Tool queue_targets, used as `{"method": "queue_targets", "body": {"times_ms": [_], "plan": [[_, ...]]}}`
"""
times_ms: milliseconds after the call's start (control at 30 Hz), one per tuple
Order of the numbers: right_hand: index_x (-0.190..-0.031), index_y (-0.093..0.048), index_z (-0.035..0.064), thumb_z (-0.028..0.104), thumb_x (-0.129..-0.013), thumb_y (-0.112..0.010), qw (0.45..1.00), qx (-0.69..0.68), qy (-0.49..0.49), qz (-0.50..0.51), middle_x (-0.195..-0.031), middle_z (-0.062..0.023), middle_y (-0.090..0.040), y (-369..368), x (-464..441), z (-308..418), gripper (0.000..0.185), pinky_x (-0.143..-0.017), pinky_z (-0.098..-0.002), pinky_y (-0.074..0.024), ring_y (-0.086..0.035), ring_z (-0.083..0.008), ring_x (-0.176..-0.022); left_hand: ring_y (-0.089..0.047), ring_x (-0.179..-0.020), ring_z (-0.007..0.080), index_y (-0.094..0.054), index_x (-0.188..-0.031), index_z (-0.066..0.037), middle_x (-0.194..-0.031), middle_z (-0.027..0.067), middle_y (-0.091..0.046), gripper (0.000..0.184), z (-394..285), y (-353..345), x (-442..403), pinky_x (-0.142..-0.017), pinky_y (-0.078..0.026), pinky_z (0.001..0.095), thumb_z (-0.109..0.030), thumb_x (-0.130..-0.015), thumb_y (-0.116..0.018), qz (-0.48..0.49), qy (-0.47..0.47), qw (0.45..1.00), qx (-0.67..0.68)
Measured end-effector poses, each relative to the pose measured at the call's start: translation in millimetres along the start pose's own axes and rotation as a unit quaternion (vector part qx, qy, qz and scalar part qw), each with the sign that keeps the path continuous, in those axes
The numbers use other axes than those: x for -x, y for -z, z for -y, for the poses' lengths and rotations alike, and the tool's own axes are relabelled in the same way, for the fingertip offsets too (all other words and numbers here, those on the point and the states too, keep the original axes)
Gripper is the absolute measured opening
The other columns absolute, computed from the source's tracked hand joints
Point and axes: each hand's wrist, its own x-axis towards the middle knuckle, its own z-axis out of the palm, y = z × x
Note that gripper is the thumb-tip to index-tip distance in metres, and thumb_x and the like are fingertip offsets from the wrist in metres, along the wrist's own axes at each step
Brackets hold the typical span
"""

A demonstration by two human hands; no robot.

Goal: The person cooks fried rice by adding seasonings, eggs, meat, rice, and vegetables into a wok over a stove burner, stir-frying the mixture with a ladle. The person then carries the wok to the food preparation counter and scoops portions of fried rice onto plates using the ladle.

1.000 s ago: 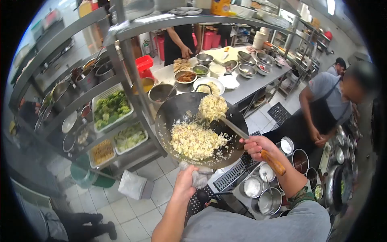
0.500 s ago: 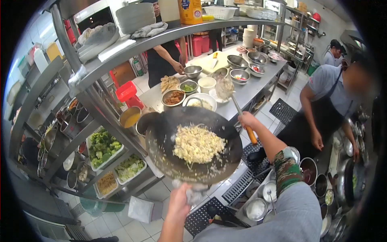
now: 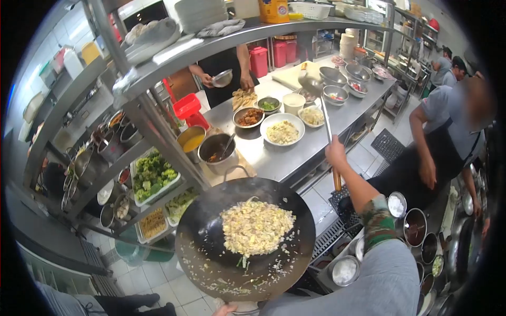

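Observation:
My right hand (image 3: 336, 152) is wrapped round the handle of a long ladle (image 3: 327, 118), whose bowl is raised over the far side of the steel counter. A large dark wok (image 3: 200, 253) is tilted in front of me, with a heap of fried rice (image 3: 256, 226) in its middle and loose grains round it. At the wok's near rim, my left hand (image 3: 225, 309) shows only in part, next to a bit of cloth. Beyond the wok stand a white bowl of rice (image 3: 282, 130) and a smaller bowl of rice (image 3: 312, 116).
The steel counter (image 3: 337, 129) holds several bowls and a pot (image 3: 217, 152). Across it, a person's hands hold a metal bowl (image 3: 222, 78). A co-worker (image 3: 448, 142) stands at the right. At left are trays of broccoli (image 3: 153, 176) and noodles; an overhead shelf (image 3: 263, 30) crosses above.
The wok has come down and nearer to me. My right hand has lifted the ladle away over the counter. The smaller bowl now shows rice, and the person across has picked up a metal bowl.

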Motion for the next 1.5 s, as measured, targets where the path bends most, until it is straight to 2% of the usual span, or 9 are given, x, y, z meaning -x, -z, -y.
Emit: {"method": "queue_targets", "body": {"times_ms": [133,267,300,400,533,667,933,1200,1500], "plan": [[-0.12,-0.047,0.0024,0.007,-0.084,-0.049,0.947,-0.202,0.233,0.086,-0.082,-0.0199,-0.058,81.5,95.7,25.1,0.037,-0.071,-0.0366,-0.0471,-0.061,-0.0266,-0.076,-0.06,-0.104,0.0363,-0.044,-0.132,-0.008,-0.116,0.0192,-0.061,0.057,21.3,22.6,38.0,-0.097,-0.044,0.0447,-0.023,-0.08,-0.061,-0.126,0.245,0.92,0.277],[-0.121,-0.047,0.0045,0.008,-0.085,-0.052,0.884,-0.074,0.251,0.387,-0.077,-0.0188,-0.059,149.8,246.7,39.2,0.037,-0.069,-0.0396,-0.0475,-0.061,-0.0301,-0.073,-0.065,-0.091,0.024,-0.06,-0.102,0.004,-0.103,0.0152,-0.065,0.022,15.4,-43.2,82.7,-0.067,-0.056,0.0337,-0.007,-0.085,-0.05,-0.144,-0.139,0.979,-0.03],[-0.121,-0.047,0.0045,0.008,-0.085,-0.052,0.871,-0.083,0.277,0.398,-0.077,-0.0188,-0.059,147.5,259.9,52.1,0.037,-0.069,-0.0396,-0.0475,-0.061,-0.0301,-0.073,-0.065,-0.087,0.0234,-0.06,-0.103,0.004,-0.103,0.0144,-0.065,0.024,32.3,-36.6,61.7,-0.068,-0.054,0.0317,-0.009,-0.086,-0.048,-0.151,-0.05,0.955,0.25],[-0.113,-0.048,0.0033,0.01,-0.082,-0.056,0.82,-0.136,0.256,0.494,-0.073,-0.0156,-0.054,162.8,279.9,129.8,0.033,-0.062,-0.0367,-0.0446,-0.054,-0.0267,-0.066,-0.065,-0.077,0.0183,-0.061,-0.106,0.003,-0.095,0.0118,-0.068,0.03,20.4,-14.3,-3.0,-0.061,-0.051,0.0325,-0.016,-0.089,-0.045,-0.116,-0.094,0.96,0.238],[-0.116,-0.049,0.0054,0.007,-0.083,-0.053,0.821,-0.191,0.308,0.44,-0.085,-0.0083,-0.055,197.0,263.7,116.7,0.034,-0.069,-0.0313,-0.043,-0.054,-0.018,-0.075,-0.065,-0.081,0.0236,-0.057,-0.11,0.006,-0.094,0.0124,-0.064,0.031,54.1,-5.7,67.0,-0.073,-0.055,0.038,-0.012,-0.086,-0.05,-0.136,-0.116,0.946,0.272],[-0.107,-0.048,0.0043,0.003,-0.082,-0.05,0.773,-0.275,0.043,0.57,-0.061,0.001,-0.043,233.6,291.2,177.0,0.025,-0.043,-0.0224,-0.0359,-0.042,-0.0079,-0.046,-0.064,-0.091,0.0277,-0.052,-0.111,0.007,-0.1,0.0141,-0.062,0.032,59.1,-6.6,100.8,-0.079,-0.054,0.0403,-0.003,-0.081,-0.053,-0.141,-0.029,0.929,0.341],[-0.107,-0.051,0.0017,0.008,-0.08,-0.052,0.845,-0.091,0.312,0.424,-0.068,-0.002,-0.051,244.6,239.2,172.1,0.028,-0.046,-0.0285,-0.0391,-0.048,-0.0115,-0.051,-0.061,-0.09,0.0185,-0.053,-0.111,0.002,-0.101,0.011,-0.061,0.036,62.8,-27.9,95.5,-0.073,-0.051,0.0314,0.0,-0.076,-0.05,-0.152,-0.233,0.949,0.149],[-0.108,-0.051,0.008,0.004,-0.089,-0.047,0.467,-0.317,-0.227,0.794,-0.059,0.0054,-0.035,171.5,311.3,171.9,0.02,-0.035,-0.0219,-0.0272,-0.032,-0.0047,-0.039,-0.066,-0.078,0.0239,-0.054,-0.105,0.006,-0.094,0.0156,-0.064,0.029,51.9,13.4,80.4,-0.065,-0.056,0.0353,-0.004,-0.079,-0.049,-0.126,-0.066,0.979,0.144],[-0.103,-0.048,0.0081,0.003,-0.087,-0.049,0.671,-0.238,-0.154,0.685,-0.058,0.0054,-0.036,186.3,322.8,100.9,0.017,-0.035,-0.0235,-0.0286,-0.035,-0.0052,-0.04,-0.066,-0.086,0.0272,-0.054,-0.109,0.008,-0.099,0.0166,-0.063,0.031,99.7,-12.1,74.1,-0.07,-0.056,0.0394,-0.006,-0.08,-0.053,-0.134,0.065,0.954,0.26]]}}
